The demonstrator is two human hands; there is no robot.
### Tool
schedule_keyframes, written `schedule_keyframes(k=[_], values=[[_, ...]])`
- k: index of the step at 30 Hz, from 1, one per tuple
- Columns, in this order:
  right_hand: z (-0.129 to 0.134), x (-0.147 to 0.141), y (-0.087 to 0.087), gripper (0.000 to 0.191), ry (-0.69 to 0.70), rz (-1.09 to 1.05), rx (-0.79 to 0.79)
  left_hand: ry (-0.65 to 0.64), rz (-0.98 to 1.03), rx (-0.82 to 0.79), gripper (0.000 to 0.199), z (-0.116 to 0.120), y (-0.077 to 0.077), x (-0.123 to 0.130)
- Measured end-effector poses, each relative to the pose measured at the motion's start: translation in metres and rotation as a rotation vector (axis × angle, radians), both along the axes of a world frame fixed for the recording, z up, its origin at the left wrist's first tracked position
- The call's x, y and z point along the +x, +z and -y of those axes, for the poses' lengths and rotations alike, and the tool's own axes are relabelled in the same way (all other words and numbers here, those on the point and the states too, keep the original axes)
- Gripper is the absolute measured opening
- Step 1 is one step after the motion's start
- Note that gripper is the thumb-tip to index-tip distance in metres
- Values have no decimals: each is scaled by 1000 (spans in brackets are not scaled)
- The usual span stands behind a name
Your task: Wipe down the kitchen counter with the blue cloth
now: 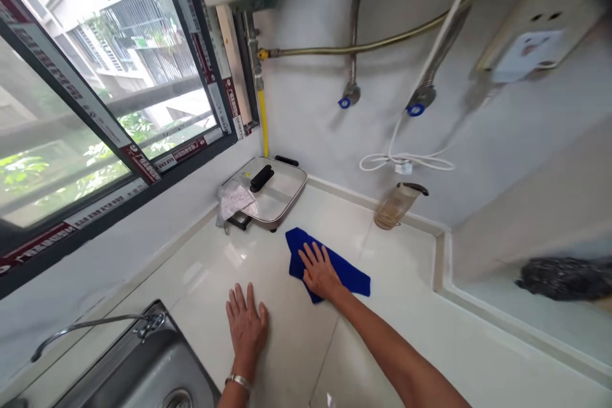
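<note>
A blue cloth [351,275] lies spread on the white tiled countertop [268,350]. My right hand [319,271] rests flat on top of the cloth's left part, fingers stretched out and pressing it to the surface. To the left, my left hand [247,319] lies palm down on the bare counter, its fingers spread and holding nothing. A bracelet circles that wrist. Just beyond the cloth stands an electric pan [282,194] with a glass lid and black handles. A grey patterned rag [233,201] hangs over its left corner.
A steel sink [157,363] with a curved faucet [90,328] lies at the lower left. Near the back wall stands a brownish clear pitcher [394,207], with a bundled white cord [406,160] above it. A black plastic bag [564,277] sits far right. A window is at left.
</note>
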State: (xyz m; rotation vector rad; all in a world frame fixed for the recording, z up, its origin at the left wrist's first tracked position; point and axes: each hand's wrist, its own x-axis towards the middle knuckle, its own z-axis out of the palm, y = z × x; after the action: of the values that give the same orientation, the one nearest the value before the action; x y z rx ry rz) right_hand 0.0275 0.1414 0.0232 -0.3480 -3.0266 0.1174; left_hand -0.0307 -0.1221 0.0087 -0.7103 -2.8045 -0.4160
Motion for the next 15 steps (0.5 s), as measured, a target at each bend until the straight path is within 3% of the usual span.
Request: schedule_keyframes(k=[6,15], values=[[39,51,-7,70,11,6,-177,18,-14,-20,57,-2,1,-3],[81,143,9,71,30,-1,-382,27,-56,-56,60,-7,4,-10]])
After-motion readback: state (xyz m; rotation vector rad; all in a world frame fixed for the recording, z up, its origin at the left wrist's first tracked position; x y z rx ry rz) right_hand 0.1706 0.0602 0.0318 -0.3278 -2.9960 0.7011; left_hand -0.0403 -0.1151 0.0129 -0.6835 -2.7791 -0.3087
